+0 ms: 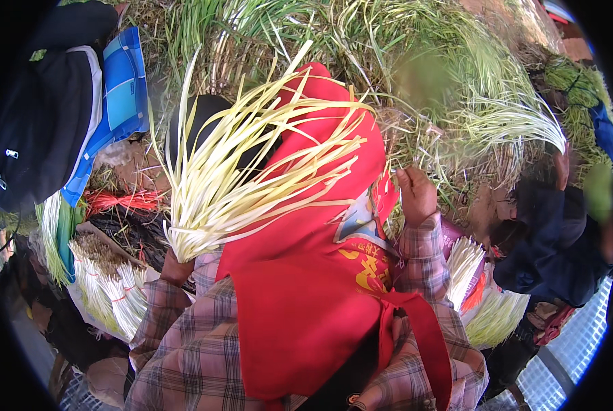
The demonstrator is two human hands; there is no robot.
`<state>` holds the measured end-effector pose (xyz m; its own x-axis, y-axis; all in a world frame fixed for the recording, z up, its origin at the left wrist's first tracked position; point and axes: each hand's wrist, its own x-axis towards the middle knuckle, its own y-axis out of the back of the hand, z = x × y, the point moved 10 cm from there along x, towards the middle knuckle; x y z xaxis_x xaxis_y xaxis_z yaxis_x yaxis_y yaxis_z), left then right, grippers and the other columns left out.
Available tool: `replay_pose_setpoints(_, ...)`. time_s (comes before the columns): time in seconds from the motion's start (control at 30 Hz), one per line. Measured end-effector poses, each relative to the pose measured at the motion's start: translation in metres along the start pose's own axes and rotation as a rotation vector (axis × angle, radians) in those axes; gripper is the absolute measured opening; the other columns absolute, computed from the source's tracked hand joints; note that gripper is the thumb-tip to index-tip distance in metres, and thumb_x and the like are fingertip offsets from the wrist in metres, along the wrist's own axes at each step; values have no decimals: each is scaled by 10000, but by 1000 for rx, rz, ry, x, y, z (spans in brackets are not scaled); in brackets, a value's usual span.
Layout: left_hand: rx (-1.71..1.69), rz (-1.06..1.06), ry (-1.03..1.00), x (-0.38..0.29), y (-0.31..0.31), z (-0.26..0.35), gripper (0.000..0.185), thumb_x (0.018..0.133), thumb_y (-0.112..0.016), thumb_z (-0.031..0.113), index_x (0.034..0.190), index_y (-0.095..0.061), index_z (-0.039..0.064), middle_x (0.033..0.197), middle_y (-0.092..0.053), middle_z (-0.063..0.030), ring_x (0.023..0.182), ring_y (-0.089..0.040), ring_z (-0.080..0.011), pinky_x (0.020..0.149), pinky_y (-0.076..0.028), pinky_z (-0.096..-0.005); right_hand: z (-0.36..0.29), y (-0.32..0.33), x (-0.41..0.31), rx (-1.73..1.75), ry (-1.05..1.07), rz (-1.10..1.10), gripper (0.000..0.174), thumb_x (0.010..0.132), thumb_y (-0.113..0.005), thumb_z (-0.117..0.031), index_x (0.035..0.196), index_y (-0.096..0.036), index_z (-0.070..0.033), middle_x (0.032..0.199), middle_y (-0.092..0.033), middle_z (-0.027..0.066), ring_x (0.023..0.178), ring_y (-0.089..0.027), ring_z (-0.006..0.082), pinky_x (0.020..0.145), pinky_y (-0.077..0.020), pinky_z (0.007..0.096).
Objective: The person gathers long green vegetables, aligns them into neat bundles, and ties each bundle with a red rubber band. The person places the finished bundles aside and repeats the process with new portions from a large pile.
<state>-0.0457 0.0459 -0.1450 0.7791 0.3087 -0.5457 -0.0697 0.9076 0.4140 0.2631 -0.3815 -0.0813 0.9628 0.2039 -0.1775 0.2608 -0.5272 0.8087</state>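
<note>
My left hand (177,268) is wrapped around the pale base of a loose bunch of yellow blanched chives (234,180). The long leaves fan up and to the right over the red apron (306,318) on my lap. Off to the right, my right hand (418,196) is raised with its fingers curled, beside the apron's printed part (360,221). A tiny pale tip shows by the thumb; whether the fingers grip something is unclear. Before me lies a broad heap of green and withered leaves (388,67).
Red ties (124,200) lie at the left, above tied white-stemmed bundles (116,293). More bundles (463,269) sit at the right. A person in a black jacket (44,118) is close on the left. On the right, another person's hand (562,167) holds a leaf bunch (522,120).
</note>
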Motion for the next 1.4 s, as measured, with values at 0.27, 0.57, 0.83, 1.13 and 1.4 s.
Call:
replay_pose_setpoints(0.27, -177, 325, -202, 28, 119, 149, 374, 781, -736, 117, 1108, -576, 30, 800, -606, 1, 645, -539, -78, 550, -428, -218, -167, -12, -58, 139, 778, -22, 248, 764, -665, -68, 1006, -651, -119, 850, -651, 30, 939, -596, 243, 798, -466, 352)
replay_pose_setpoints(0.57, 1075, 521, -1141, 1, 5, 410, 324, 656, -660, 22, 963, -633, 119, 666, -549, -43, 626, -570, -230, 614, -436, -344, -212, -38, -107, 325, 974, -242, 457, 801, -636, -124, 1246, -536, -102, 1184, -560, 115, 971, -602, 270, 810, -511, 365)
replay_pose_setpoints(0.83, 1287, 245, -1254, 13, -45, 349, 234, 666, -591, 122, 897, -620, 139, 621, -409, -9, 591, -504, -176, 613, -404, -328, -217, 12, -98, 361, 1049, 61, 482, 748, -700, -137, 1199, -565, -35, 1177, -548, 159, 1012, -577, 301, 852, -490, 383)
replay_pose_setpoints(1.13, 1308, 364, -1167, 7, -7, 322, 287, 646, -610, 112, 927, -661, 135, 669, -489, -2, 645, -553, -182, 677, -433, -335, -148, -4, -77, 179, 764, -150, 429, 794, -679, -182, 1193, -568, -69, 1160, -564, 144, 1030, -567, 321, 854, -481, 385)
replay_pose_setpoints(1.4, 1246, 341, -1206, 6, -8, 322, 289, 633, -623, 101, 917, -662, 130, 678, -498, -3, 645, -549, -175, 678, -430, -332, -133, 50, -38, 230, 610, 53, 287, 832, -621, -88, 1118, -605, -65, 1040, -619, 143, 897, -621, 302, 769, -518, 358)
